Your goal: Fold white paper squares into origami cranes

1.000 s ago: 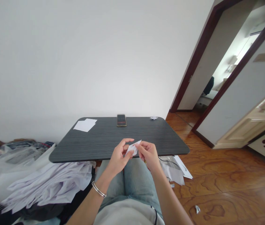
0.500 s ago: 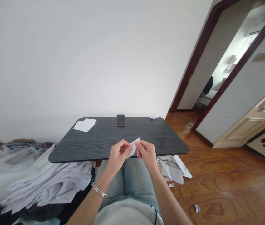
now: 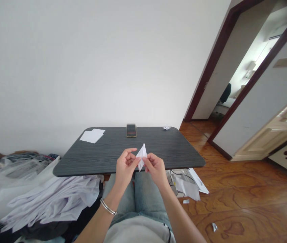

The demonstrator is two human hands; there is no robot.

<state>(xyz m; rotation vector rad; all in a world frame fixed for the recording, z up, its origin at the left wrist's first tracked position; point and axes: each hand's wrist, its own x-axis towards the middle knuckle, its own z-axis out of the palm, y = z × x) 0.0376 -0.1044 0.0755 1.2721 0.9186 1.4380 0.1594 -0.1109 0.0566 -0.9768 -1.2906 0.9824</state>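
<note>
A small white folded paper [image 3: 142,153] stands upright in a narrow diamond shape, with a crease down its middle. My left hand [image 3: 126,165] pinches its left edge between thumb and fingers, the index finger raised above. On the opposite edge, my right hand [image 3: 155,167] grips the paper with thumb and fingers closed. Both hands hover over the front edge of the dark wood-grain table [image 3: 102,158]. At the table's back right corner sits a white paper crane [image 3: 166,128].
White paper sheets [image 3: 92,135] lie at the table's back left, and a phone [image 3: 131,130] leans on a stand at the back middle. Clothes and white fabric [image 3: 54,199] are heaped at the left. Papers [image 3: 187,189] and a cable are below the table's right side.
The folded paper has turned from a slant to upright and shows its creased face. My left hand has shifted slightly left, its index finger now lifted off the paper.
</note>
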